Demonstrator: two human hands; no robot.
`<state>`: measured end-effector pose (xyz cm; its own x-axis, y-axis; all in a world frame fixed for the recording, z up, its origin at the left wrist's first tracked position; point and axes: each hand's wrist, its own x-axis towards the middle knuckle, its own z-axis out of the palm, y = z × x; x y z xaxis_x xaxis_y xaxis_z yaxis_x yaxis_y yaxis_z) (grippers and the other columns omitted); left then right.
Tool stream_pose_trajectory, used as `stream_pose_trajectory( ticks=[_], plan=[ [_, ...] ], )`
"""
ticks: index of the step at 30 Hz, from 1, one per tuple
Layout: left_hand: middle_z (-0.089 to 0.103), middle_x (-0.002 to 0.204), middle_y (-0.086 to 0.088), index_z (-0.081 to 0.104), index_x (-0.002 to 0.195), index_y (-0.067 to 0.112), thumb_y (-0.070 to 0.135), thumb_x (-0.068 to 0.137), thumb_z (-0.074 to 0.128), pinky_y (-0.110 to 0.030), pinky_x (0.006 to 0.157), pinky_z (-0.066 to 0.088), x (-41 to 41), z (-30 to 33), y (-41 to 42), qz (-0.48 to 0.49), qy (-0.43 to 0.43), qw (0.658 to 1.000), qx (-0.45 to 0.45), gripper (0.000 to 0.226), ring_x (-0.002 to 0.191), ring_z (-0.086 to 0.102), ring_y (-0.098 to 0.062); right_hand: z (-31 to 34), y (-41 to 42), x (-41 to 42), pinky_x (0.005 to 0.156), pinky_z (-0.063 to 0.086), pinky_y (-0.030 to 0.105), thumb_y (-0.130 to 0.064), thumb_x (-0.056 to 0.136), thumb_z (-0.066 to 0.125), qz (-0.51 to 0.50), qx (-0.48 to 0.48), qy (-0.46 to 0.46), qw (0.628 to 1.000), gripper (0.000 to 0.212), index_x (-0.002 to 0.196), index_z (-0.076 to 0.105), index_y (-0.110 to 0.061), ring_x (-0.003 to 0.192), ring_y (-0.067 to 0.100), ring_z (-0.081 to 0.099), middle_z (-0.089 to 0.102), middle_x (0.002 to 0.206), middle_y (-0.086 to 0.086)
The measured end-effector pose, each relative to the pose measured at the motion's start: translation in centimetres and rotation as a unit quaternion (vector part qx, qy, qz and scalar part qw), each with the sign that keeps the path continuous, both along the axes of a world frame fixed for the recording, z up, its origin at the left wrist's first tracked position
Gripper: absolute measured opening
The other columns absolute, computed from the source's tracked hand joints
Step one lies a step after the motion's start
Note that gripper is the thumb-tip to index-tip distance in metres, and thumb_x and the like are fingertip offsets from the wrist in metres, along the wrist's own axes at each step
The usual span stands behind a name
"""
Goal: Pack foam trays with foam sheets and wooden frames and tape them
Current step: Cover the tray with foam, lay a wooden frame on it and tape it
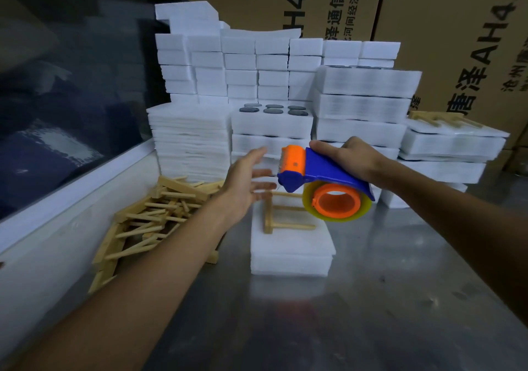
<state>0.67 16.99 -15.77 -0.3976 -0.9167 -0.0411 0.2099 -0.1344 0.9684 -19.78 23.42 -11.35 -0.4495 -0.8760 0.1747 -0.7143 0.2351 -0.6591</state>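
Nearest the viewer, two bare forearms reach out over the steel table [371, 299], the left from about 7 o'clock and the right from about 3 o'clock.

At the middle of the table sits the foam tray [291, 252], a white block covered by a foam sheet, with a wooden frame [281, 217] lying on its top. The frame's side rail runs away from the viewer along the tray's left edge, and its thin rungs point toward 3 o'clock.

Just above the frame's far end hover both hands. The left hand [245, 183] is spread, fingers straight and holding nothing, palm turned toward the tape. The right hand [350, 157] wraps over the blue back of the tape dispenser [320, 183] — its orange toothed nose points toward 9 o'clock, straight at the left fingers, and the roll hangs over the tray's far right corner.

The hands are close but not touching. I judge the left hand the nearer one to catch the tape's free end; whether any tape is pulled out yet I cannot tell. The tape would likely have to cross the frame's rungs.

At 9 o'clock lies a loose heap of wooden frames [148, 213] — beyond, at 12 o'clock, stacks of foam sheets [191, 142] and filled trays [271, 119], with cardboard boxes [457, 42] behind.
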Motion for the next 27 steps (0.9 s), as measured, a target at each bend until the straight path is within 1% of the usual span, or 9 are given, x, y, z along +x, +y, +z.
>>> stream_pose_trajectory(
  ticks=[1, 3, 6, 8, 12, 16, 19, 23, 27],
  plan=[
    [0.068, 0.104, -0.013, 0.059, 0.117, 0.01, 0.039, 0.091, 0.061, -0.034, 0.065, 0.053, 0.3, -0.2, -0.4, -0.041, 0.0, 0.998, 0.045, 0.039, 0.078, 0.068, -0.028, 0.2, 0.0, 0.1, 0.052, 0.043, 0.027, -0.082, 0.077, 0.054, 0.003, 0.0, 0.015, 1.0, 0.072, 0.063, 0.06, -0.012, 0.048, 0.015, 0.057, 0.06, 0.046, -0.002],
    [0.072, 0.099, -0.015, 0.065, 0.112, 0.006, 0.03, 0.092, 0.062, -0.035, 0.069, 0.057, 0.8, -0.9, -0.7, -0.112, 0.005, 0.991, 0.069, 0.031, 0.079, 0.071, -0.028, 0.5, -0.1, 0.4, 0.051, 0.041, 0.026, -0.083, 0.078, 0.053, 0.012, 0.003, 0.043, 0.999, 0.073, 0.062, 0.059, -0.012, 0.048, 0.015, 0.056, 0.058, 0.045, -0.002],
    [0.074, 0.089, -0.013, 0.07, 0.097, 0.007, 0.016, 0.091, 0.061, -0.03, 0.064, 0.059, 1.0, -1.5, -0.2, -0.176, 0.052, 0.978, 0.1, 0.014, 0.075, 0.073, -0.023, 0.7, -0.2, 0.6, 0.053, 0.042, 0.029, -0.084, 0.077, 0.052, 0.021, 0.007, 0.072, 0.997, 0.074, 0.06, 0.056, -0.012, 0.05, 0.018, 0.056, 0.058, 0.048, 0.001],
    [0.074, 0.087, -0.012, 0.068, 0.098, 0.005, 0.007, 0.091, 0.06, -0.027, 0.065, 0.059, 0.9, -1.4, -0.1, -0.164, 0.08, 0.976, 0.118, 0.011, 0.073, 0.073, -0.018, 0.9, -0.1, 0.7, 0.055, 0.043, 0.03, -0.085, 0.076, 0.05, 0.029, 0.014, 0.084, 0.996, 0.075, 0.062, 0.058, -0.011, 0.053, 0.019, 0.057, 0.06, 0.056, 0.005],
    [0.073, 0.087, -0.013, 0.065, 0.099, 0.002, -0.003, 0.09, 0.058, -0.026, 0.067, 0.059, 0.9, -1.3, 0.0, -0.156, 0.079, 0.975, 0.137, 0.013, 0.075, 0.071, -0.017, 1.1, 0.2, 0.8, 0.052, 0.04, 0.026, -0.083, 0.078, 0.05, 0.034, 0.011, 0.094, 0.995, 0.073, 0.057, 0.057, -0.013, 0.049, 0.016, 0.056, 0.058, 0.049, 0.001],
    [0.071, 0.089, -0.013, 0.064, 0.101, 0.003, -0.003, 0.091, 0.059, -0.026, 0.065, 0.06, 0.7, -1.2, -0.1, -0.126, 0.093, 0.976, 0.149, 0.012, 0.079, 0.069, -0.019, 1.3, 0.4, 0.9, 0.051, 0.039, 0.025, -0.081, 0.079, 0.051, 0.034, 0.018, 0.106, 0.994, 0.072, 0.055, 0.058, -0.013, 0.048, 0.014, 0.055, 0.054, 0.041, -0.004],
    [0.071, 0.088, -0.011, 0.064, 0.108, 0.003, -0.001, 0.093, 0.059, -0.023, 0.061, 0.059, 0.5, -1.4, -0.4, -0.111, 0.058, 0.982, 0.141, 0.017, 0.077, 0.069, -0.016, 1.2, 0.6, 1.1, 0.052, 0.04, 0.026, -0.089, 0.069, 0.049, 0.037, 0.029, 0.111, 0.993, 0.077, 0.053, 0.055, -0.014, 0.047, 0.015, 0.055, 0.053, 0.04, -0.004],
    [0.072, 0.066, -0.008, 0.063, 0.094, 0.003, -0.007, 0.09, 0.059, -0.021, 0.047, 0.054, 0.6, -0.9, -1.2, -0.081, 0.018, 0.989, 0.125, 0.011, 0.056, 0.07, -0.012, 0.9, 1.0, 1.4, 0.053, 0.041, 0.026, -0.097, 0.047, 0.05, 0.054, 0.073, 0.091, 0.992, 0.08, 0.047, 0.052, -0.017, 0.037, 0.007, 0.052, 0.054, 0.039, -0.005],
    [0.071, 0.061, -0.009, 0.06, 0.081, 0.003, -0.008, 0.087, 0.062, -0.018, 0.046, 0.054, 0.7, 0.7, -1.8, -0.101, -0.036, 0.99, 0.097, 0.012, 0.052, 0.069, -0.013, 0.4, 1.1, 0.7, 0.065, 0.049, 0.028, -0.092, 0.045, 0.053, 0.088, 0.106, 0.028, 0.99, 0.083, 0.065, 0.065, -0.012, 0.051, 0.011, 0.063, 0.067, 0.054, -0.002]
  ],
)
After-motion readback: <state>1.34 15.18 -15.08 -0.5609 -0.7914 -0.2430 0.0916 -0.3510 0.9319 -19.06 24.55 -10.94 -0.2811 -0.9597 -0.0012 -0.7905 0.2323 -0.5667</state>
